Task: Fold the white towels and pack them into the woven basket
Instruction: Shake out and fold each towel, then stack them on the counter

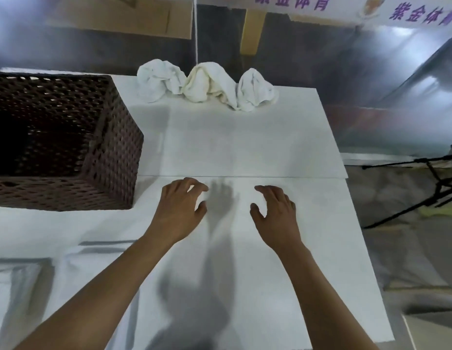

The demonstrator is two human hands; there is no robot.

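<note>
My left hand [180, 203] and right hand [274, 210] hover over white surface [245, 142], fingers loosely spread, holding nothing; three crumpled towels [207, 84] at twelve o'clock, woven basket [113, 147] at ten; best reach nearest towel, spread flat before folding.

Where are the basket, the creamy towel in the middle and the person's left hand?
woven basket [113, 157], head view, on its right outer wall.
cream towel [207, 82], head view, on its bunched top.
left hand [178, 208], head view, on the back of the hand.
</note>
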